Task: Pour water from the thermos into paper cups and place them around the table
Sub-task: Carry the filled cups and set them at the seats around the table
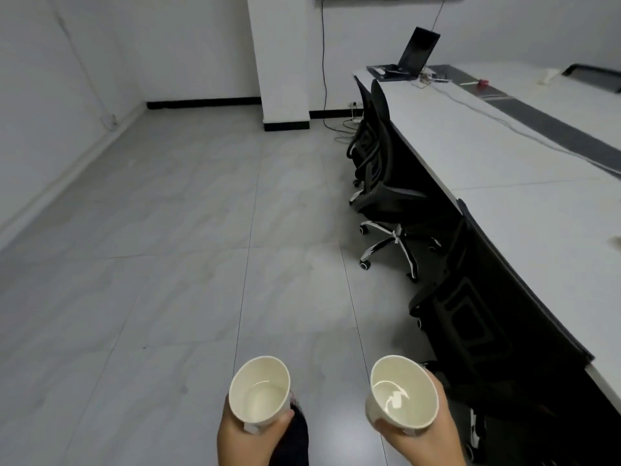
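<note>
Cups in both hands, bottom of frame. My left hand [242, 435] is gripping a paper cup [259, 391] at bottom centre, fingers wrapped round the lower wall and thumb pressing on the side facing me. My right hand [426, 432] is gripping a second paper cup [401, 393] just right of it, thumb on the near wall, fingers curling round the far side. Both cups are standing roughly upright, mouths tipped slightly toward the camera, each showing a shallow layer of water at the bottom; the right one is catching a bright glint. The cups are apart, not touching, and both are hovering over the grey tiled floor [168, 247], not over the table.

A dark shoe [295, 435] is showing directly under the left cup.

A long white table [487, 146] is running along the right side of the frame from top to lower right, with a dark strip down its middle. At its far end, upper right, an open laptop [415, 50] is sitting, with a white cable [504, 121] trailing along the tabletop toward me and a small red object [483, 83] near it. Black office chairs [379, 163] are tucked against the table's near edge, one showing a white star base with castors; another black chair back [487, 297] is sitting closer, right of centre. A white pillar [279, 55] is standing at top centre. Thermos is not visible in this view.
</note>
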`<state>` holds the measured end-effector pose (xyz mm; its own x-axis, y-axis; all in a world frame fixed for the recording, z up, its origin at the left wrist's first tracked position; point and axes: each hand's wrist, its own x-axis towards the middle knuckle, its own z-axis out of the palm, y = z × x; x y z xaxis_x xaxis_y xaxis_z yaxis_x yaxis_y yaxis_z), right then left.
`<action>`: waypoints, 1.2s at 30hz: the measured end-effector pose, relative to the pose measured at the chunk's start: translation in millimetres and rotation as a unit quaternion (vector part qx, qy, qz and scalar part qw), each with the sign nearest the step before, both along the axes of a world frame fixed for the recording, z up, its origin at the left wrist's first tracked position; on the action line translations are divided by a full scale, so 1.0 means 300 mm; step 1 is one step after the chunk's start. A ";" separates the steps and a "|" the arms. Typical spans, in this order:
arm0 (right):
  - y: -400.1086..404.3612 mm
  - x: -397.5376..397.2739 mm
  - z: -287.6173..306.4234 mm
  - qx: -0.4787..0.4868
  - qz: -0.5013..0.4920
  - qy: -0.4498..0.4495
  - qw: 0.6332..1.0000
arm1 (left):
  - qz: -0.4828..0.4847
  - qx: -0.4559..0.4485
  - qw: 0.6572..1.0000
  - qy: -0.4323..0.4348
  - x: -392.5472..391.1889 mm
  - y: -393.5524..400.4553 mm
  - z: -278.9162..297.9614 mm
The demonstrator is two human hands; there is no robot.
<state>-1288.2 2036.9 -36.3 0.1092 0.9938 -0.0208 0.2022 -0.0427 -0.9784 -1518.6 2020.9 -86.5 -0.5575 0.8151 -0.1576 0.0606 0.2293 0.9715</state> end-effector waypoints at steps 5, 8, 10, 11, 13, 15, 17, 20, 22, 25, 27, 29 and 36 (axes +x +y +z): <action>0.434 -0.071 -0.052 0.020 -0.042 -0.003 0.999 | -0.148 -0.062 0.984 -0.071 -0.094 0.485 -0.021; 0.726 -0.117 -0.027 0.026 -0.067 -0.008 0.997 | -0.091 0.011 0.996 -0.024 -0.081 0.797 -0.010; 0.905 -0.137 0.005 0.024 -0.083 -0.003 0.996 | -0.078 0.016 0.996 -0.026 -0.047 0.980 0.018; 0.991 -0.145 0.020 0.024 -0.095 -0.003 0.995 | -0.075 0.022 0.996 -0.032 -0.042 1.077 0.026; 1.142 -0.152 0.046 0.021 -0.122 -0.008 0.992 | -0.075 0.031 0.996 -0.034 -0.054 1.253 0.031; 1.284 -0.151 0.058 0.012 -0.139 -0.019 0.990 | -0.091 0.026 0.995 -0.019 -0.068 1.420 0.029; 1.422 -0.144 0.046 -0.012 -0.142 -0.011 0.990 | -0.115 0.010 0.993 -0.027 -0.069 1.578 0.017; 1.662 -0.140 0.017 -0.018 -0.133 0.001 0.991 | -0.128 -0.003 0.992 -0.016 -0.063 1.838 -0.011; 1.852 -0.146 0.007 -0.011 -0.115 0.003 0.993 | -0.097 0.017 0.995 0.002 -0.052 2.021 -0.007; 2.158 -0.142 0.012 0.002 -0.075 0.037 0.996 | -0.072 0.019 0.997 0.009 -0.009 2.271 0.033; 2.364 -0.145 0.043 0.011 -0.049 0.033 0.998 | -0.031 0.019 0.999 0.007 0.004 2.448 0.085; 2.551 -0.159 0.077 0.014 -0.018 0.021 1.000 | -0.015 0.033 0.999 0.012 -0.002 2.619 0.122; 3.050 -0.219 0.049 0.014 -0.011 0.042 0.999 | -0.033 0.021 0.999 0.000 -0.065 3.103 0.131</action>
<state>-1353.9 2951.9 -21.5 0.1300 0.9915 -0.0022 0.1186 -0.0177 -0.9928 -1538.1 2951.7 -47.3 -0.5029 0.8556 -0.1224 0.0746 0.1841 0.9801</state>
